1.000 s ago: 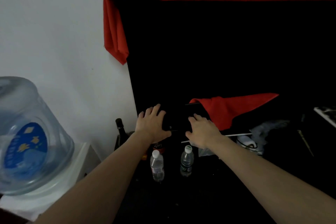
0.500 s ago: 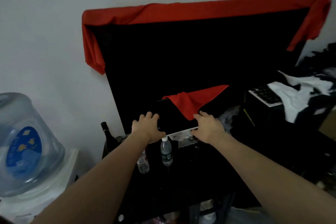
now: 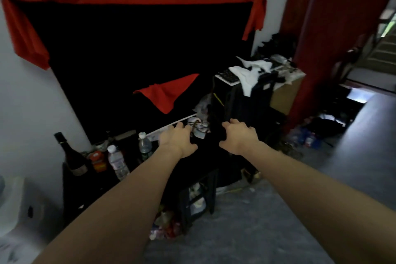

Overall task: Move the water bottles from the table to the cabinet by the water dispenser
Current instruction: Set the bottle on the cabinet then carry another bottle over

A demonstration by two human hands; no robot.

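Your left hand [image 3: 177,140] and right hand [image 3: 237,136] both grip a dark, indistinct object. Two clear plastic white-capped water bottles [image 3: 117,162] stand left of your left hand; prob. light, slick — grab mid-body.

Low black cabinet [image 3: 90,180] against the wall. On its top, left to right: dark wine bottle [image 3: 71,156] upright at the far left edge, orange-capped jar [image 3: 98,159] just beside it, clear water bottle [image 3: 116,162] with white cap, second water bottle [image 3: 144,146] further back, near the white rod [image 3: 171,124]. Right end: pale round containers [image 3: 198,127], too blurred to identify. Grey floor [image 3: 246,231] below, litter [image 3: 165,225] piled at the cabinet's foot.
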